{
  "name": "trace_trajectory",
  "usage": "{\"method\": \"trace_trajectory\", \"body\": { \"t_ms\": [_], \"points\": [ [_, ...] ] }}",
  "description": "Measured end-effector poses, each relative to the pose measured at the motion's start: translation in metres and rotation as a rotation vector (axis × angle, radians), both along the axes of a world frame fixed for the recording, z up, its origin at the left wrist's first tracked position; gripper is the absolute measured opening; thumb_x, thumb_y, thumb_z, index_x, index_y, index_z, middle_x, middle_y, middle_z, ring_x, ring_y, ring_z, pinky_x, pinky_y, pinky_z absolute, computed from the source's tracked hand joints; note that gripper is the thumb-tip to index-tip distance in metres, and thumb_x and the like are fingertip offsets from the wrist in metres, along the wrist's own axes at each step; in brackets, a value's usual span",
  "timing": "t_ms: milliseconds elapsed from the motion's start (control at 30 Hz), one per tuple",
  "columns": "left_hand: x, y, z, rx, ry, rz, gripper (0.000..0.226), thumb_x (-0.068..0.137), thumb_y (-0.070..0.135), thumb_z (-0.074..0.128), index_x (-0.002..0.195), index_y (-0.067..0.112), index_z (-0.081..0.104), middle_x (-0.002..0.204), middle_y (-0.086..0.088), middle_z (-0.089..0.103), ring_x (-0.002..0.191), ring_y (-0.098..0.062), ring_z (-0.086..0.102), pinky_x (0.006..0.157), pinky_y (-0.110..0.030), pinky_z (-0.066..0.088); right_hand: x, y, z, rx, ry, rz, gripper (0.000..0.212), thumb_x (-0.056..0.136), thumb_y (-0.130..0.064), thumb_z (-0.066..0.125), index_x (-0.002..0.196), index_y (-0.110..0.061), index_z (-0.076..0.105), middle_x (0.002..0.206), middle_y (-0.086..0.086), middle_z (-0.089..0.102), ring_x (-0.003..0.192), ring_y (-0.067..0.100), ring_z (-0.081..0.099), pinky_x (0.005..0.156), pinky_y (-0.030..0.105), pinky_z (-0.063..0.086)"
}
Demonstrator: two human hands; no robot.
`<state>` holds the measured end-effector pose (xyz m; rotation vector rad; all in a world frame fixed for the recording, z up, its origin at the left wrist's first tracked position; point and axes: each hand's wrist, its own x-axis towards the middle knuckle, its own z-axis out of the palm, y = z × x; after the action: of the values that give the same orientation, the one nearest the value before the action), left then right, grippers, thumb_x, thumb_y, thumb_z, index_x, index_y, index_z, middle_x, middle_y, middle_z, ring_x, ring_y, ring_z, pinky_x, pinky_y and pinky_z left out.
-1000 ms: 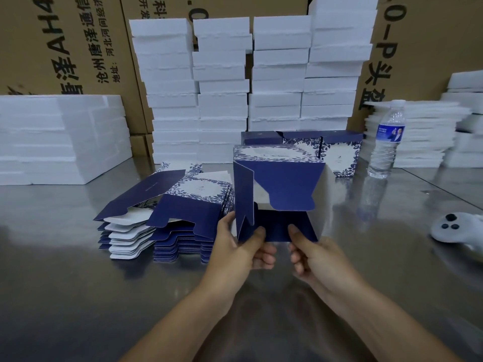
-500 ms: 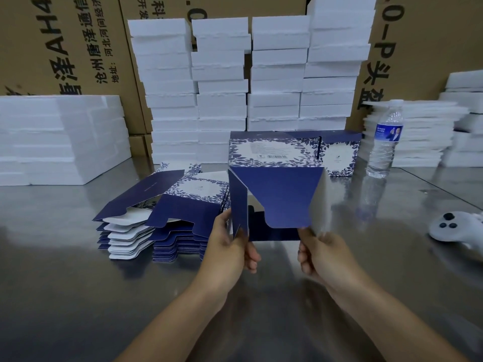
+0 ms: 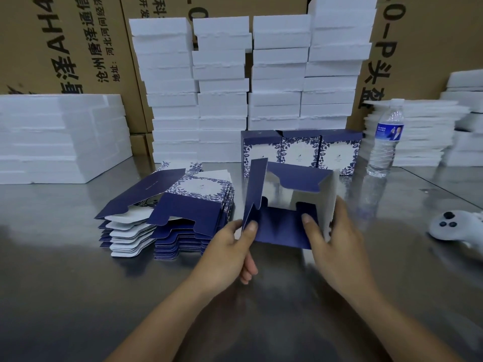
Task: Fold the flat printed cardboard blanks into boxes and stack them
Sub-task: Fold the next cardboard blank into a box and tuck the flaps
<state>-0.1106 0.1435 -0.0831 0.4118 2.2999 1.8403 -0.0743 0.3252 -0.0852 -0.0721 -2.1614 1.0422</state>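
the half-folded box point(image 3: 282, 226) is in the middle of the frame, over the bench point(image 3: 78, 296), open end toward the person; the left hand point(image 3: 230, 252) pinches its left side and the right hand point(image 3: 337, 244) grips its right wall.

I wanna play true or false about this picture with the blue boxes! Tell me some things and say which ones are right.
1. The left hand and right hand both hold the half-folded box. True.
2. The water bottle lies on its side. False: the water bottle stands upright.
3. Three finished boxes stand in a row behind the half-folded box. True.
4. The pile of flat blanks lies to the right of the hands. False: the pile of flat blanks lies left of them.
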Motion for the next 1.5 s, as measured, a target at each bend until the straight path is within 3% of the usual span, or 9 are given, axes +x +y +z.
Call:
{"method": "trace_trajectory", "body": {
  "t_ms": [133, 300, 500, 633, 700, 833, 1033, 1300, 1500],
  "points": [
    [0.004, -0.005, 0.003, -0.249, 0.152, -0.025, 0.074, 0.085, 0.059, 0.041, 0.133, 0.003, 0.040, 0.044, 0.005, 0.057, 0.038, -0.003, 0.050, 0.045, -0.014, 0.040, 0.000, 0.000, 0.002, -0.042, 0.039, 0.068, 0.055, 0.087, -0.054, 0.040, 0.139, -0.036, 0.037, 0.117, -0.025, 0.058, 0.106, 0.006, 0.054, 0.082, 0.029, 0.043],
    [0.004, -0.011, 0.004, -0.437, 0.447, 0.122, 0.068, 0.080, 0.058, 0.055, 0.136, 0.022, 0.043, 0.065, 0.007, 0.051, 0.059, -0.004, 0.047, 0.056, -0.022, 0.035, 0.001, 0.002, 0.002, -0.027, -0.027, 0.122, 0.065, 0.083, -0.076, 0.024, 0.137, -0.043, 0.036, 0.103, -0.029, 0.060, 0.099, 0.002, 0.056, 0.071, 0.007, 0.039],
    [0.012, -0.006, 0.010, -0.058, 0.487, 0.107, 0.090, 0.072, 0.062, 0.063, 0.141, 0.059, 0.003, 0.144, 0.032, 0.025, 0.129, 0.017, 0.027, 0.101, -0.017, 0.033, 0.001, -0.001, 0.002, -0.019, -0.090, 0.375, 0.078, 0.075, -0.081, 0.039, 0.143, -0.048, 0.023, 0.139, -0.032, 0.039, 0.128, -0.014, 0.034, 0.098, 0.008, 0.033],
    [0.018, -0.004, 0.017, 0.025, 0.478, 0.085, 0.094, 0.066, 0.076, 0.059, 0.135, 0.067, -0.005, 0.131, 0.059, 0.007, 0.123, 0.032, 0.010, 0.105, -0.022, 0.024, -0.001, 0.001, -0.002, -0.034, -0.063, 0.535, 0.093, 0.065, -0.086, 0.048, 0.145, -0.047, 0.017, 0.145, -0.032, 0.033, 0.134, -0.010, 0.029, 0.102, 0.010, 0.030],
    [0.018, -0.004, 0.020, 0.059, 0.457, 0.106, 0.092, 0.064, 0.079, 0.057, 0.138, 0.065, 0.004, 0.133, 0.052, 0.017, 0.128, 0.025, 0.018, 0.112, -0.032, 0.029, -0.003, 0.002, -0.005, -0.140, -0.038, 0.526, 0.094, 0.065, -0.090, 0.042, 0.143, -0.039, 0.030, 0.143, -0.025, 0.041, 0.132, -0.005, 0.036, 0.104, 0.017, 0.032],
    [0.020, -0.005, 0.022, 0.096, 0.434, 0.149, 0.079, 0.055, 0.091, 0.049, 0.126, 0.058, 0.036, 0.133, 0.024, 0.041, 0.123, -0.001, 0.045, 0.105, -0.040, 0.042, -0.007, 0.004, -0.003, -0.308, 0.054, 0.398, 0.052, 0.074, -0.080, 0.044, 0.107, -0.043, 0.059, 0.108, -0.021, 0.066, 0.107, 0.001, 0.060, 0.087, 0.017, 0.043],
    [0.021, -0.001, 0.019, 0.157, 0.409, 0.184, 0.046, 0.062, 0.076, 0.053, 0.098, 0.048, 0.047, 0.116, 0.016, 0.051, 0.111, -0.012, 0.052, 0.092, -0.032, 0.044, -0.008, 0.005, -0.004, -0.131, 0.025, 0.293, 0.043, 0.070, -0.078, 0.046, 0.085, -0.038, 0.050, 0.090, -0.019, 0.061, 0.088, -0.001, 0.059, 0.074, 0.022, 0.047],
    [0.024, 0.000, 0.020, 0.159, 0.462, 0.159, 0.061, 0.062, 0.069, 0.056, 0.118, 0.044, 0.048, 0.118, 0.035, 0.047, 0.108, 0.024, 0.041, 0.081, -0.001, 0.038, 0.001, 0.003, 0.007, 0.228, 0.085, 0.047, 0.047, 0.097, -0.050, 0.029, 0.073, -0.012, 0.042, 0.067, -0.002, 0.045, 0.066, 0.023, 0.046, 0.059, 0.046, 0.041],
    [0.024, 0.003, 0.019, 0.143, 0.479, 0.191, 0.059, 0.068, 0.076, 0.060, 0.114, 0.041, 0.050, 0.121, 0.028, 0.048, 0.112, 0.019, 0.042, 0.086, -0.006, 0.037, 0.012, -0.002, 0.016, 0.407, 0.110, -0.167, 0.038, 0.094, -0.025, 0.048, 0.063, -0.003, 0.051, 0.052, 0.013, 0.052, 0.048, 0.038, 0.048, 0.045, 0.036, 0.032]
  ]
}}
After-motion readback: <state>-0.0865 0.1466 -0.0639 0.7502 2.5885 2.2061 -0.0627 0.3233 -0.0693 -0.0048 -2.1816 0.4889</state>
